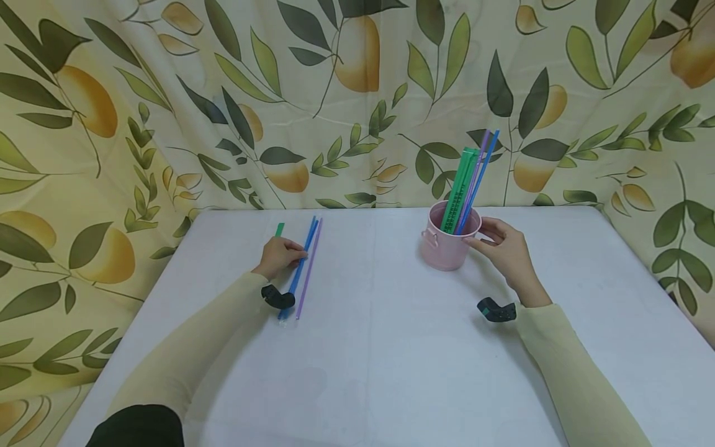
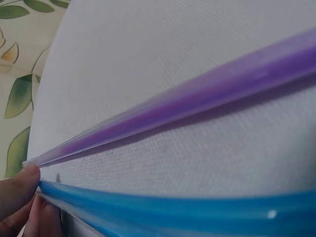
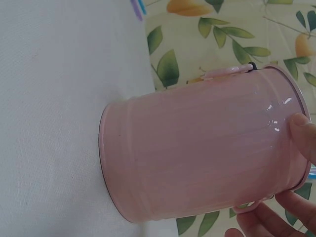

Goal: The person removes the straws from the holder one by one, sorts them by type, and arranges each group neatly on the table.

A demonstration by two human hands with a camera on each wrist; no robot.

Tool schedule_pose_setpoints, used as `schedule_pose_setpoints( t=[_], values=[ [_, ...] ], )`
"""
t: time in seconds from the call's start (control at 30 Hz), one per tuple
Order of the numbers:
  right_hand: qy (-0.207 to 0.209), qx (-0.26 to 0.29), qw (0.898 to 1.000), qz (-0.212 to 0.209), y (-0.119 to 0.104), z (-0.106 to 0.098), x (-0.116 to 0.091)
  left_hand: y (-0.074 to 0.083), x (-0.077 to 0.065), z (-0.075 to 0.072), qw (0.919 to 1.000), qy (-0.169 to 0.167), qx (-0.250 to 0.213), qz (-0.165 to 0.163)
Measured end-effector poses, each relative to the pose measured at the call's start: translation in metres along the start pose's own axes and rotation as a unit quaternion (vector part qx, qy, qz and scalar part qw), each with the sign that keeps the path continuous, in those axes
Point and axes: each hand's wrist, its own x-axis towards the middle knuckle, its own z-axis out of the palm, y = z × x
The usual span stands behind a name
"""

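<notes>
My left hand (image 1: 279, 256) pinches a blue straw (image 1: 309, 243) in a clear wrapper, lying slanted on the table's left half. Just to its right is a wrapped purple straw (image 1: 310, 270), which in the left wrist view passes close by the thumb (image 2: 22, 190). A green strip (image 1: 280, 229) shows beyond the hand, the rest of it hidden. With thumb and fingers, my right hand (image 1: 509, 257) grips the rim and side of a small pink bucket (image 3: 197, 153). The bucket stands upright, holding green printed packets (image 1: 460, 189), a purple straw (image 1: 481, 155) and a blue straw (image 1: 485, 171).
A white cloth covers the table (image 1: 368, 347). Behind it and at its sides hangs a curtain (image 1: 357, 124) printed with fruit and leaves. Black wrist cameras sit by the left sleeve (image 1: 215, 335) and the right sleeve (image 1: 575, 372).
</notes>
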Motion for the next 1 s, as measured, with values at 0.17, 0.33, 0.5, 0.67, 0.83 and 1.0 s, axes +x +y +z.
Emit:
schedule_pose_setpoints(
  t=[0.17,0.33,0.5,0.67,0.83,1.0],
  values=[
    [-0.003,0.002,1.000,0.007,-0.0001,0.0000,0.0001,0.0007,-0.0004,0.0007,0.9999,0.000,-0.012,0.009],
    [-0.002,0.001,1.000,0.008,-0.0001,-0.0001,0.0004,0.0023,0.0000,0.0024,0.9999,0.001,-0.015,0.007],
    [-0.001,0.001,1.000,0.007,0.0003,0.0004,0.0009,0.0041,-0.0024,0.0034,0.9999,-0.001,-0.014,0.006],
    [-0.001,0.001,1.000,0.006,0.0009,0.0002,0.0006,0.0022,-0.0018,0.0042,0.9999,-0.003,-0.005,0.009],
    [-0.003,0.002,1.000,0.006,0.0007,0.0004,0.0010,0.0027,-0.0034,0.0037,1.0000,-0.001,0.002,0.006],
    [-0.001,0.002,1.000,0.007,0.0003,0.0004,0.0010,0.0038,-0.0057,0.0029,0.9999,0.001,0.008,0.007]
  ],
)
